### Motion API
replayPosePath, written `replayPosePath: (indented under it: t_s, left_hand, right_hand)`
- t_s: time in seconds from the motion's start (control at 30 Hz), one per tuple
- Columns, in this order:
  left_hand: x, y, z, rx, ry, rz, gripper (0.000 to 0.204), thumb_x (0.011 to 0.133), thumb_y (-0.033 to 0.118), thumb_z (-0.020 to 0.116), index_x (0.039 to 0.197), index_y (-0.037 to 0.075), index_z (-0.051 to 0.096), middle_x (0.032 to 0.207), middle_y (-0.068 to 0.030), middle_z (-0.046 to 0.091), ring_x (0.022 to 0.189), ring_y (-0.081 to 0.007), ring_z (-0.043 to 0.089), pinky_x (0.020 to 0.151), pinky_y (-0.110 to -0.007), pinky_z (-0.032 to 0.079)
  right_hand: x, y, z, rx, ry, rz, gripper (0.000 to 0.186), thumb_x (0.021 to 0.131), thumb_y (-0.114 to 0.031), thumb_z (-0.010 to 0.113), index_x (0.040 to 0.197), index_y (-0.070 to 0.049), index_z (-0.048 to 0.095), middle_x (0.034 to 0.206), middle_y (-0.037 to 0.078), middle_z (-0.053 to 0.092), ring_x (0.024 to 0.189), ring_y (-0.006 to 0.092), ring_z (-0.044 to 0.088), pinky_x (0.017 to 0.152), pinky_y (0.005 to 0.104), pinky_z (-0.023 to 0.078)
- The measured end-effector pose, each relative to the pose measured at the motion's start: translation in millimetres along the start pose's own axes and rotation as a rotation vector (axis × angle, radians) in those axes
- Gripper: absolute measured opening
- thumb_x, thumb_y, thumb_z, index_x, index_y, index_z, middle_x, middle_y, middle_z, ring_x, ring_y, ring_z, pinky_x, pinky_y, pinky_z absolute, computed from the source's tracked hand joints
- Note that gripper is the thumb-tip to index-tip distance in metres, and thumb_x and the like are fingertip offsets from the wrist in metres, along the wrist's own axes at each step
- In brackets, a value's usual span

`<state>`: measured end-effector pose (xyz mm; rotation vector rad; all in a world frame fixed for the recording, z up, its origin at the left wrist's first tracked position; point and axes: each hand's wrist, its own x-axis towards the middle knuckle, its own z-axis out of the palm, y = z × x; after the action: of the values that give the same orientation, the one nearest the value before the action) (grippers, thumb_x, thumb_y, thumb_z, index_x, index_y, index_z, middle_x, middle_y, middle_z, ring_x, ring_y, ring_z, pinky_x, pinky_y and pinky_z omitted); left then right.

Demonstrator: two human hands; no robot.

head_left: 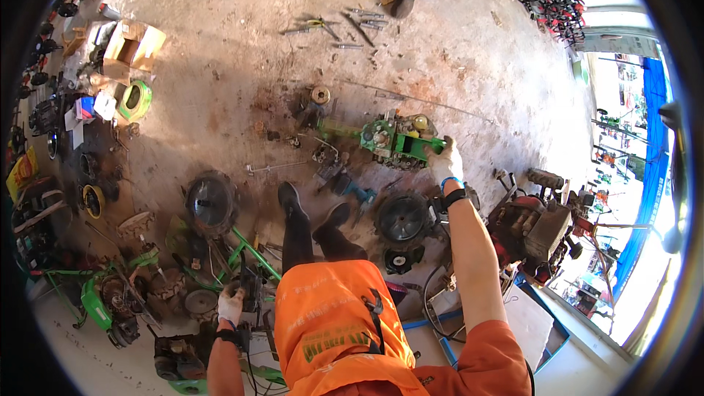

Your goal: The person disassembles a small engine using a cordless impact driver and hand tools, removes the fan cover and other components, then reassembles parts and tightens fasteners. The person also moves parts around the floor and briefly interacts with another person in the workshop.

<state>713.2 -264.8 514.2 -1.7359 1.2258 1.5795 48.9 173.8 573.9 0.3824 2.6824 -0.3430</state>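
Observation:
My right hand, in what looks like a pale glove, reaches far forward. Its fingers are closed on the end of a green bracket. That bracket belongs to a greasy green engine unit lying on the floor. Low on the left, my left hand is closed at a dark machine part; what its fingers hold is hard to make out. Between my feet and the engine unit lies a blue cordless power tool. Small metal parts and a metal T-shaped rod are scattered left of it.
Hand tools lie farther off, near another person's shoes. Black wheels flank my legs. A red-and-grey engine stands at right. Green machine frames crowd the lower left. Cardboard boxes stand at far left.

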Motion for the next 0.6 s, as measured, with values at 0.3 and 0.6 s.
replayPosePath:
  t_s: [0.3, 0.6]
  left_hand:
    - [48, 165, 98, 0.582, -0.036, 0.36, 0.044, 0.106, 0.023, 0.071, 0.142, -0.002, 0.067, 0.125, -0.0172, 0.076, 0.111, -0.0268, 0.072, 0.097, -0.038, 0.055]
    - [70, 219, 229, 0.127, -0.397, 0.299, 0.028, 0.108, 0.013, 0.07, 0.134, 0.003, 0.07, 0.093, 0.0049, 0.065, 0.076, -0.0054, 0.057, 0.069, -0.021, 0.048]
  right_hand:
    - [22, 27, 19, -0.017, 0.112, -0.028, 0.055, 0.098, -0.039, 0.079, 0.148, -0.02, 0.065, 0.126, 0.023, 0.078, 0.117, 0.0442, 0.075, 0.099, 0.0497, 0.059]
    - [17, 26, 21, 0.026, 0.158, -0.099, 0.046, 0.097, -0.037, 0.08, 0.139, -0.02, 0.073, 0.121, 0.019, 0.08, 0.111, 0.0407, 0.077, 0.096, 0.0477, 0.06]
